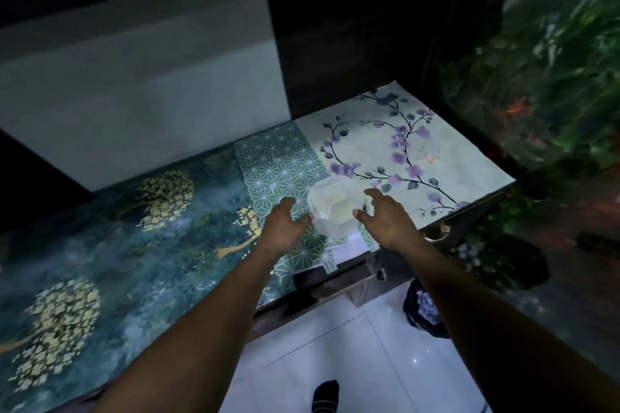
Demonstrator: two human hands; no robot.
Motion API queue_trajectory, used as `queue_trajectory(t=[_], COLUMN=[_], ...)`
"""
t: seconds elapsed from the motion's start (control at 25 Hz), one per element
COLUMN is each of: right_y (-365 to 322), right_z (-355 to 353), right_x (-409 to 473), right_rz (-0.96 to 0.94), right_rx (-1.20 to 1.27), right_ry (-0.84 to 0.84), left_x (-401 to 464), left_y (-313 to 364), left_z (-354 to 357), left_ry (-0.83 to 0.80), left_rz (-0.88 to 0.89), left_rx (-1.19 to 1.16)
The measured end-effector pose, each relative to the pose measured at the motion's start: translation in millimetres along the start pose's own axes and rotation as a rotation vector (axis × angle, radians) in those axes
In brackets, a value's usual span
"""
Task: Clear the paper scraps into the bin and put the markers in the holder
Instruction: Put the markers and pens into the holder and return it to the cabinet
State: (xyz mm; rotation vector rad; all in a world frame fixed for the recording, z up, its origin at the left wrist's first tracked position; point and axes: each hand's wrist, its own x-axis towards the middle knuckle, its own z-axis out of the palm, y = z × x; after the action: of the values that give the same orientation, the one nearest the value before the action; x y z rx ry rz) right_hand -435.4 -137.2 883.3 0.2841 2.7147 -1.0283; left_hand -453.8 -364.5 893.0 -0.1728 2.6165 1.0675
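Note:
A white faceted holder (335, 208) stands on the green star-patterned sheet (278, 161) near the table's front edge. Its inside looks empty and pale. My left hand (285, 225) is at its left side, fingers spread, thumb tip touching or almost touching the rim. My right hand (385, 221) is at its right side, fingers apart, thumb close to the rim. Neither hand holds anything. White paper pieces (349, 246) lie just in front of the holder at the table edge. A dark bin (422, 308) with pale scraps inside stands on the floor below my right forearm. No markers are visible.
The table carries a dark teal sheet with gold trees (117, 245) at left and a pale floral sheet (402, 144) at right. A white board (144, 84) leans behind. Leafy wall covering (553, 77) fills the right. White floor tiles and my socked foot (325, 396) are below.

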Motion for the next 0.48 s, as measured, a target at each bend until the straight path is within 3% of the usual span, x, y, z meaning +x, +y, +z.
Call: queue_trajectory(t=[0.32,0.48], right_y=[1,4], right_z=[28,35], right_x=[44,46], right_rz=[0.036,-0.003], right_rx=[-0.073,-0.152], right_ry=[0.055,0.028], left_x=[56,59], left_y=[-5,-5], left_z=[19,35], left_ry=[-0.161,-0.129], left_rz=[-0.22,-0.214], left_rx=[-0.305,-0.306])
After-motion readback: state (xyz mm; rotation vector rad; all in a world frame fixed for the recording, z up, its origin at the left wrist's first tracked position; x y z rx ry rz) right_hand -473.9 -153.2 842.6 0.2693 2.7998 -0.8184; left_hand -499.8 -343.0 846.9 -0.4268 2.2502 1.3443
